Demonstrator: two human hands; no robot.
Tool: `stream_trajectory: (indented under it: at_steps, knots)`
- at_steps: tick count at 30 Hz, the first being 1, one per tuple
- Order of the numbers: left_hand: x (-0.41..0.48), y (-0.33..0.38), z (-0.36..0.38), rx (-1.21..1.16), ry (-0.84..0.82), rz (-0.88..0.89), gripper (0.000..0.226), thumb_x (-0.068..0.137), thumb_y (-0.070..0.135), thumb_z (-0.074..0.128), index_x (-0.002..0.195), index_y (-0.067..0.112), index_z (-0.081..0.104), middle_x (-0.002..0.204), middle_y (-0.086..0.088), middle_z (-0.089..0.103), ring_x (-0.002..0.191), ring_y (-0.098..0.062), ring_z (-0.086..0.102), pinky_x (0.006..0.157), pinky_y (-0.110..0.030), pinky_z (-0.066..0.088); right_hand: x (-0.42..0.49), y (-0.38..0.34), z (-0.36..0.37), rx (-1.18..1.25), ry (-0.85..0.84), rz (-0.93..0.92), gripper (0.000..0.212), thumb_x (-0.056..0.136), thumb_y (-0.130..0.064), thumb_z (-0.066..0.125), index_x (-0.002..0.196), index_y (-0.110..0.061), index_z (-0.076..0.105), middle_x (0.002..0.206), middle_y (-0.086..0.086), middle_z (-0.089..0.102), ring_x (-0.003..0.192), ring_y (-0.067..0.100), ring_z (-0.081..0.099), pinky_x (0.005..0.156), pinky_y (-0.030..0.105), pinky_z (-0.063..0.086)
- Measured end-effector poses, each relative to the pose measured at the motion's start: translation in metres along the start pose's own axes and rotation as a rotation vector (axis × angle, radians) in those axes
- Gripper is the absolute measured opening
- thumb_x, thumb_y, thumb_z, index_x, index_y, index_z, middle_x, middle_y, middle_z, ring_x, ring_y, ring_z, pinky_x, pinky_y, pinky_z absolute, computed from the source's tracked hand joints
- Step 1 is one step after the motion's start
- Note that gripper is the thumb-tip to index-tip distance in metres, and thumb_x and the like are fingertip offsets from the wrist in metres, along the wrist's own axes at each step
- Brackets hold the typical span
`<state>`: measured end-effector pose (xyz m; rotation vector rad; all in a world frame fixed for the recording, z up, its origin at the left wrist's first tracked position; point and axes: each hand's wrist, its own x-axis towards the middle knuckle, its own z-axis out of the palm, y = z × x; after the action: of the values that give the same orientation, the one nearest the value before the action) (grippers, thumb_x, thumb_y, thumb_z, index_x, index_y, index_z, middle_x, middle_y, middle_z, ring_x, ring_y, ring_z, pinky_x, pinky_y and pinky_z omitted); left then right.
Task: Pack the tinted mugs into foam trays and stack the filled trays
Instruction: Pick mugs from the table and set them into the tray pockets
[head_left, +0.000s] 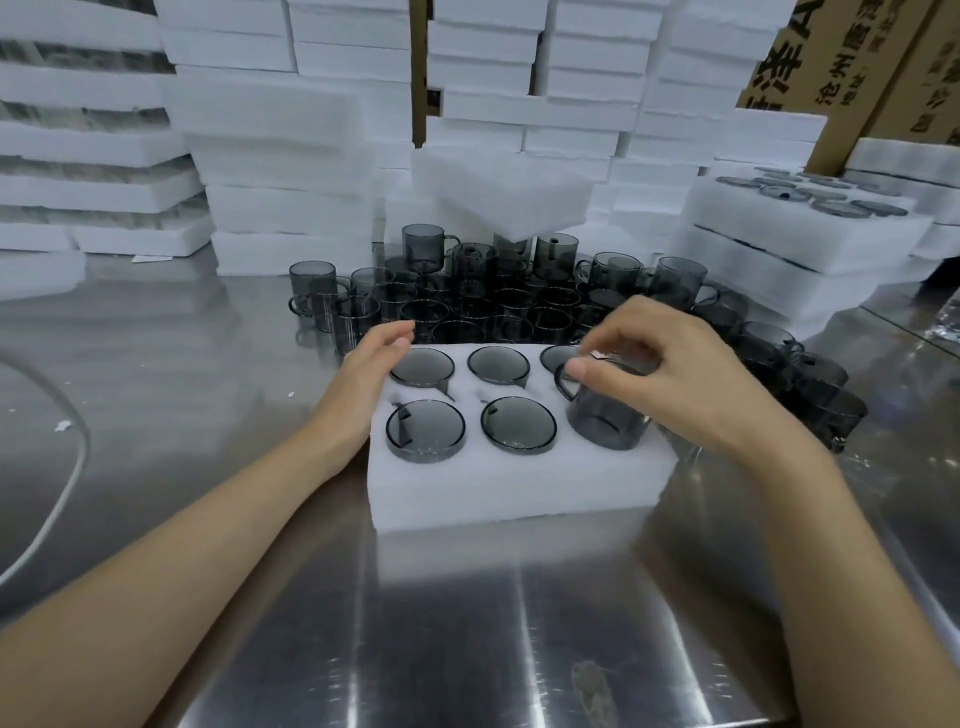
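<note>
A white foam tray (519, 483) with six round pockets lies on the steel table in front of me. Several pockets hold grey tinted mugs (425, 430), seated upside down. My right hand (675, 374) grips one more tinted mug (605, 415) by its top, partway into the front right pocket, still sticking up. My left hand (371, 374) rests against the tray's left edge, fingers relaxed near the back left pocket. Behind the tray stands a cluster of loose tinted mugs (467, 296).
Tall stacks of white foam trays (280, 156) line the back. A filled stack (789, 228) stands at the right, with cardboard boxes (852, 62) behind it. More mugs (810, 379) sit right of my hand. A white cable (67, 467) curves at the left.
</note>
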<state>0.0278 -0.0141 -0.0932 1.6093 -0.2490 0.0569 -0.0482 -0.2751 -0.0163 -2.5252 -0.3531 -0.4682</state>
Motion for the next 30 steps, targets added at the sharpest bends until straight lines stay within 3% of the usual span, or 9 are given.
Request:
stream_trajectory:
  at_steps: [4,7,10,13,18,21,26,28,30]
  knots:
    - [0.001,-0.001,0.000,0.001,-0.006,0.000,0.031,0.080,0.044,0.049,0.108,0.039,0.060,0.129,0.012,0.057,0.130,-0.015,0.048,0.116,-0.046,0.029,-0.001,-0.009,0.016,0.074,-0.111,-0.076,0.020,0.091,-0.043,0.054,0.104,-0.038,0.068,0.110,-0.019,0.066,0.104,0.001,0.059,0.095,0.040,0.047]
    - [0.000,-0.001,0.001,0.002,0.001,0.004,0.032,0.079,0.043,0.049,0.108,0.036,0.061,0.126,0.012,0.058,0.129,-0.016,0.049,0.115,-0.047,0.030,-0.001,-0.006,0.023,-0.109,-0.207,-0.081,0.028,0.094,-0.038,0.047,0.118,-0.045,0.059,0.119,-0.015,0.064,0.114,0.005,0.053,0.095,0.042,0.047]
    - [-0.001,0.000,0.001,-0.001,0.005,0.008,0.031,0.080,0.042,0.048,0.106,0.033,0.063,0.123,0.009,0.061,0.126,-0.017,0.051,0.114,-0.047,0.031,0.001,-0.006,0.025,-0.287,-0.308,-0.128,0.040,0.097,-0.036,0.041,0.135,-0.043,0.049,0.140,-0.031,0.044,0.136,-0.005,0.029,0.109,0.035,0.036]
    - [-0.001,0.000,0.002,0.005,0.013,0.009,0.030,0.080,0.041,0.048,0.103,0.034,0.064,0.119,0.006,0.063,0.124,-0.019,0.052,0.113,-0.048,0.032,0.003,-0.004,0.022,-0.232,-0.401,-0.109,0.043,0.100,-0.033,0.037,0.142,-0.038,0.041,0.147,-0.029,0.035,0.142,-0.009,0.008,0.120,0.032,0.013]
    - [-0.002,0.001,0.002,-0.019,0.030,0.007,0.027,0.080,0.039,0.049,0.099,0.033,0.066,0.116,0.002,0.064,0.124,-0.025,0.053,0.113,-0.050,0.031,-0.001,-0.005,0.029,-0.306,-0.504,-0.059,0.073,0.083,-0.072,0.006,0.151,-0.044,0.004,0.155,-0.033,-0.001,0.144,-0.005,-0.008,0.119,0.031,-0.006]
    - [-0.001,0.000,0.003,-0.026,0.031,0.010,0.021,0.088,0.033,0.049,0.101,0.032,0.066,0.118,0.001,0.064,0.124,-0.026,0.052,0.113,-0.051,0.031,-0.001,-0.004,0.036,-0.362,-0.526,-0.054,0.082,0.075,-0.077,-0.004,0.150,-0.042,-0.008,0.153,-0.032,-0.013,0.143,-0.002,-0.017,0.118,0.032,-0.012]
    - [0.000,-0.002,0.003,-0.013,0.028,-0.017,0.022,0.101,0.020,0.043,0.108,0.029,0.062,0.122,0.004,0.061,0.126,-0.021,0.050,0.114,-0.048,0.031,-0.005,0.007,0.037,-0.353,-0.492,-0.096,0.083,0.076,-0.081,-0.004,0.149,-0.043,-0.007,0.148,-0.037,-0.008,0.141,-0.008,-0.013,0.115,0.026,-0.013]
    - [0.000,-0.002,0.003,-0.013,0.024,-0.022,0.022,0.101,0.022,0.043,0.110,0.029,0.061,0.123,0.006,0.061,0.125,-0.018,0.051,0.114,-0.047,0.032,0.008,0.008,0.045,-0.197,-0.428,-0.055,0.058,0.090,-0.071,0.006,0.144,-0.051,0.001,0.146,-0.036,0.001,0.139,-0.012,0.000,0.110,0.014,-0.011]
    - [-0.001,0.001,0.004,-0.031,0.018,-0.032,0.021,0.101,0.022,0.043,0.109,0.029,0.060,0.125,0.004,0.060,0.126,-0.019,0.051,0.113,-0.047,0.032,0.020,0.008,0.048,0.140,-0.284,0.114,0.039,0.103,-0.048,0.024,0.141,-0.046,0.018,0.155,-0.022,0.017,0.141,-0.004,0.016,0.111,0.011,0.004]
